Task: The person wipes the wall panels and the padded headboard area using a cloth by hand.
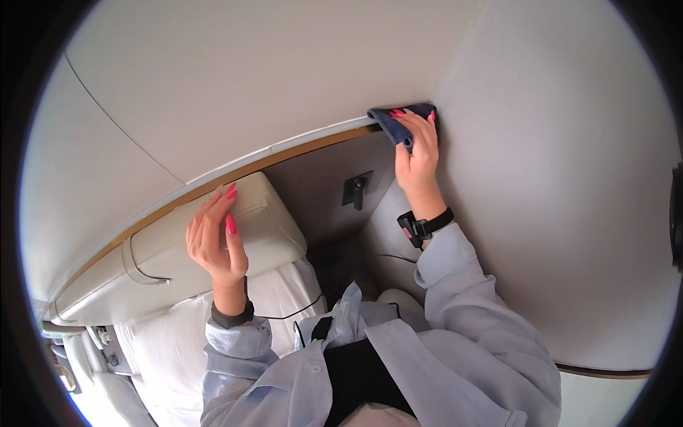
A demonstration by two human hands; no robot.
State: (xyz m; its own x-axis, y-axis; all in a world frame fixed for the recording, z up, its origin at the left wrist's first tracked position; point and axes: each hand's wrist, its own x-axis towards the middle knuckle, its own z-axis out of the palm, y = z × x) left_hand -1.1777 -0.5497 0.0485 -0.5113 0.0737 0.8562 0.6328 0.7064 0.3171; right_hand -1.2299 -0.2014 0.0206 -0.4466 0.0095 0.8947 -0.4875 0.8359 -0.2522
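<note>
My right hand (pixel 417 153) presses a dark blue cloth (pixel 389 125) against the right end of a narrow ledge (pixel 284 146), where it meets the side wall (pixel 555 185). The fingers lie over the cloth, and part of it is hidden beneath them. To the left, my left hand (pixel 215 231) is raised in front of the cream padded backrest (pixel 267 217), fingers stretched and thumb apart, with nothing in it. Both wrists wear black bands, and the right one carries a small black box (pixel 410 228).
A black fitting (pixel 357 190) sits on the grey panel below the ledge. White bedding (pixel 178 341) lies under the backrest, which has a strap loop (pixel 136 263). Thin black cables (pixel 292 313) run from my wrists. A pale panel (pixel 213 78) rises above the ledge.
</note>
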